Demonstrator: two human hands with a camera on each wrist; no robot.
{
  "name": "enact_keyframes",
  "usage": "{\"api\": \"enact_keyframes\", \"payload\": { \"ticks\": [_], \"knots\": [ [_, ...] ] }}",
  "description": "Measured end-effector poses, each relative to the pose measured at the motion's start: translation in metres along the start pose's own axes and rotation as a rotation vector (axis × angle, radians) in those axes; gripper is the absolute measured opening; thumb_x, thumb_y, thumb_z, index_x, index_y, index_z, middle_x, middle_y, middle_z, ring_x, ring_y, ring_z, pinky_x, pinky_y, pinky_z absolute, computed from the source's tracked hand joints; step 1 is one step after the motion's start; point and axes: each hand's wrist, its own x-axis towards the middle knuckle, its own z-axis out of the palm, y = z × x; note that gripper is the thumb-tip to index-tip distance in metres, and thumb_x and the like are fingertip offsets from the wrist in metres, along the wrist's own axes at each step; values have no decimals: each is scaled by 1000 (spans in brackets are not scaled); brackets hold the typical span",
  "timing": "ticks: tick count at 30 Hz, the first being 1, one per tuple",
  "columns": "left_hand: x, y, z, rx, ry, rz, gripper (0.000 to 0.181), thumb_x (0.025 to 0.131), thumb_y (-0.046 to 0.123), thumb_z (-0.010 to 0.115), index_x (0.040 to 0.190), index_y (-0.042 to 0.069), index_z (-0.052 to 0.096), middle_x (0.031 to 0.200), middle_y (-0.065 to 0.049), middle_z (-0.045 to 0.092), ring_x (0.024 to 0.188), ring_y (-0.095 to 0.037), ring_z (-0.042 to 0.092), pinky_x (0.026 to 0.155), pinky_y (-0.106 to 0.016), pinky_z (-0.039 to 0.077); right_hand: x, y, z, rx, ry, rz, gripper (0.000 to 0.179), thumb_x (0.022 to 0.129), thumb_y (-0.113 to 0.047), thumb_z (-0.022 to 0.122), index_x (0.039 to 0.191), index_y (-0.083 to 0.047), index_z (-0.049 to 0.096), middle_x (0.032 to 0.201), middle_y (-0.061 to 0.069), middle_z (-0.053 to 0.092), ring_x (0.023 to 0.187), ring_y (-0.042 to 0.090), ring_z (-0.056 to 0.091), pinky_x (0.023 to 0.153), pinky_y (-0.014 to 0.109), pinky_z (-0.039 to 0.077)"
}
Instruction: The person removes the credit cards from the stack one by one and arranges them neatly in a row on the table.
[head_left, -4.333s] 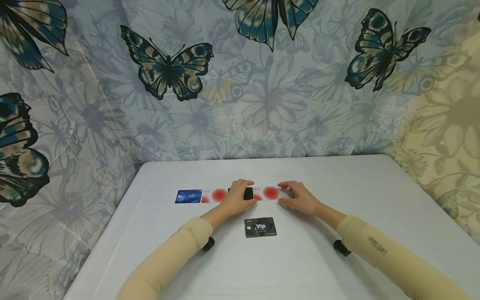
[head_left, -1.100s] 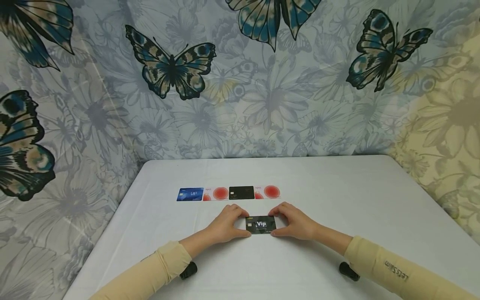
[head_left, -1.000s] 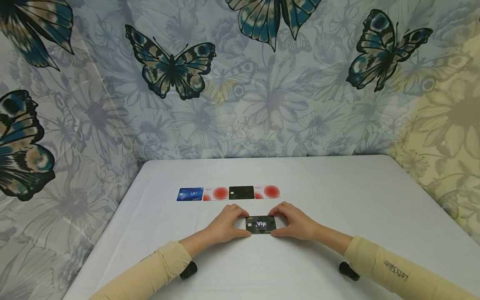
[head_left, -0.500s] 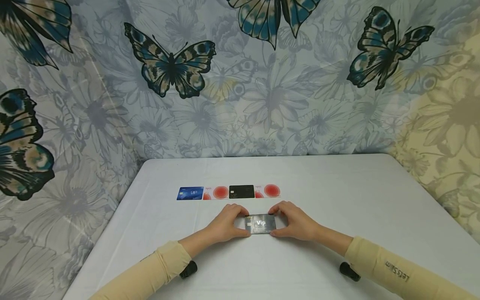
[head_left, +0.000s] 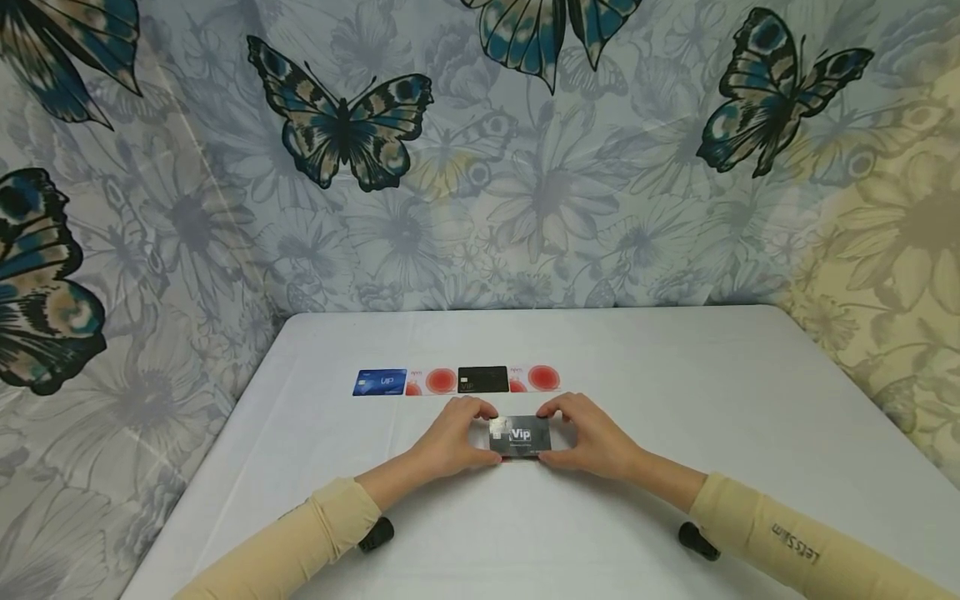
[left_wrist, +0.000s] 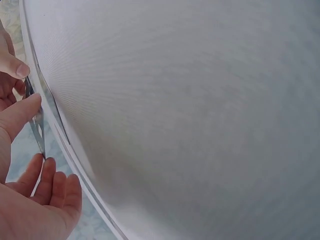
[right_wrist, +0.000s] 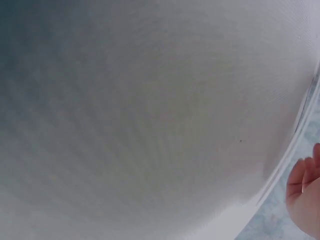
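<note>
A dark grey card marked "Vip" (head_left: 520, 437) is held between both hands in the head view, seemingly raised slightly off the table. My left hand (head_left: 450, 437) pinches its left end, thumb at the near edge and fingers at the far edge. On the right end, my right hand (head_left: 600, 440) grips likewise. A thin reddish strip shows under the card's near edge; what it belongs to is hidden. In the left wrist view the card (left_wrist: 38, 127) appears nearly edge-on between the fingers. Only part of the right hand (right_wrist: 306, 197) enters the right wrist view.
Beyond the hands lies a row of cards: a blue VIP card (head_left: 379, 382), a white-and-red card (head_left: 441, 381), a black card (head_left: 483, 380) and another white-and-red card (head_left: 543, 377). They lie on a white table (head_left: 675, 358) against a butterfly-patterned backdrop (head_left: 555, 208).
Both hands have come from the card row to the nearer "Vip" card and taken hold of its ends. Since then the card has risen and tilted, its face catching light and turning greyer.
</note>
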Motion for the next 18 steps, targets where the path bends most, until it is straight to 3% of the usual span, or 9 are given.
{"api": "enact_keyframes", "payload": {
  "ticks": [4,9,18],
  "knots": [
    [1,1,-1,-9,14,-6,54,71,19,88,116,11,60,112,-1,58,108,-19,48,95,-37,44,1,-1,0,-11,34,-17,52,70,-24,88,113,-18,59,109,-10,59,95,22,51,80,35,46],
    [0,2,-2,13,57,61,55,70,17,89,116,11,59,111,-2,58,108,-21,48,93,-38,44,0,-2,0,-25,66,-26,52,70,-24,88,113,-19,59,109,-10,59,98,23,52,81,35,47],
    [1,3,-4,160,115,156,56,72,21,87,119,14,58,115,0,55,113,-18,46,94,-35,46,-1,-6,-3,-53,129,-89,55,71,-24,88,116,-17,58,112,-9,58,103,24,51,85,38,48]
  ]
}}
